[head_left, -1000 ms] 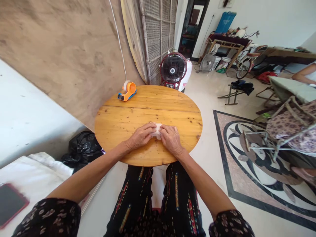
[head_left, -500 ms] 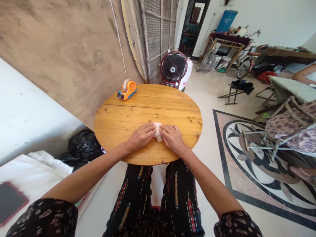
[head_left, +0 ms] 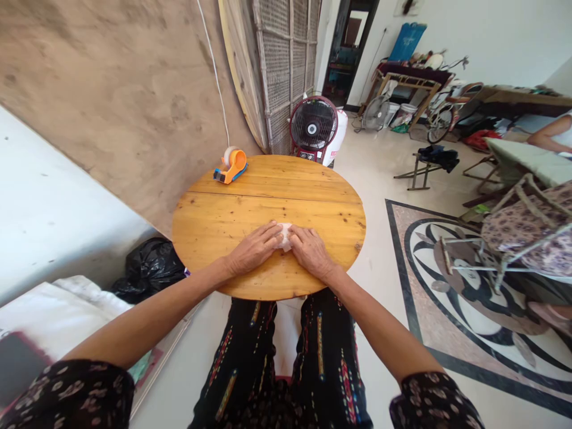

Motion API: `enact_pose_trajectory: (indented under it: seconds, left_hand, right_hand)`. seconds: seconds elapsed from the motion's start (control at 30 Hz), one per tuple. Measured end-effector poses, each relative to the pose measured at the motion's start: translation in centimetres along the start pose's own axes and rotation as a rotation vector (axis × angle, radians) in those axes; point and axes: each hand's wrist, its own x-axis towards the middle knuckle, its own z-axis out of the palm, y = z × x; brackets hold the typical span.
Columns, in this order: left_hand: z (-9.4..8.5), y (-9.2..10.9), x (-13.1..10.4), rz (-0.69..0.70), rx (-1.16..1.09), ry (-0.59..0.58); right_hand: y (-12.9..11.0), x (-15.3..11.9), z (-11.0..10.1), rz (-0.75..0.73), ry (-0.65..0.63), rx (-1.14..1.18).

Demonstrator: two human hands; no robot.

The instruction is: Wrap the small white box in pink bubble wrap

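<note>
A small whitish packet (head_left: 285, 236), perhaps wrapped in film or paper, lies on the round wooden table (head_left: 214, 208) close to its near edge. My left hand (head_left: 257, 245) has its fingers closed on the packet's left side. From the right, my right hand (head_left: 310, 247) holds the other side, thumb and fingers against it. Both hands rest low over the tabletop and cover the packet's ends. At the table's far left stands an orange tape dispenser (head_left: 234, 165) with a roll of tape, apart from both hands.
A fan (head_left: 313, 123) stands behind the table, beside a woven panel (head_left: 283, 71). Black plastic bags (head_left: 152, 265) lie on the left. To the right are a folding stool (head_left: 420, 170), a flowered bag (head_left: 522, 220) and another person's arm (head_left: 552, 136).
The loose strip that stuck out from the packet's near side now shows shorter, and the packet looks more compact. Both hands have stayed in nearly the same place.
</note>
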Motion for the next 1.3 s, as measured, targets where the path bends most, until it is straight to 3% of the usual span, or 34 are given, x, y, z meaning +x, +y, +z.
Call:
enact_pose_trajectory:
  seconds: [0.33,0.53,0.63,0.77,0.83,0.9,1.03,1.2,1.3]
  left_hand:
    - [0.9,-0.7,0.4,-0.028,-0.078,0.11]
    - [0.3,-0.2,0.9,-0.121,-0.254,0.152]
    - [-1.2,0.5,1.5,-0.306,-0.486,0.088]
    - [-2.7,0.6,2.2,-0.641,-1.053,-0.09]
    - [-2.8,0.3,2.5,-0.743,-1.26,-0.133]
    - [-2.5,-0.1,2.8,-0.838,-1.379,-0.144]
    - [-1.7,-0.8,3.6,-0.948,-1.367,-0.09]
    - [-0.6,-1.4,4.4,-0.97,-1.25,-0.057]
    - [0.2,-1.3,4.5,-1.006,-1.252,0.043]
  right_hand:
    - [0.0,1.1,0.4,0.106,-0.001,0.163]
    - [0.1,1.9,-1.0,0.202,-0.003,0.396]
    - [0.7,2.5,-2.5,0.308,-0.061,0.595]
    - [2.1,2.8,-4.2,0.387,-0.274,0.954]
    - [2.5,2.7,-4.3,0.368,-0.361,1.045]
    - [2.5,2.4,-3.6,0.379,-0.364,1.023]
    - [1.9,2.1,-1.6,0.509,-0.256,0.982]
    - [1.6,2.3,0.0,0.639,-0.205,1.007]
    - [1.5,2.3,0.6,0.671,-0.175,1.028]
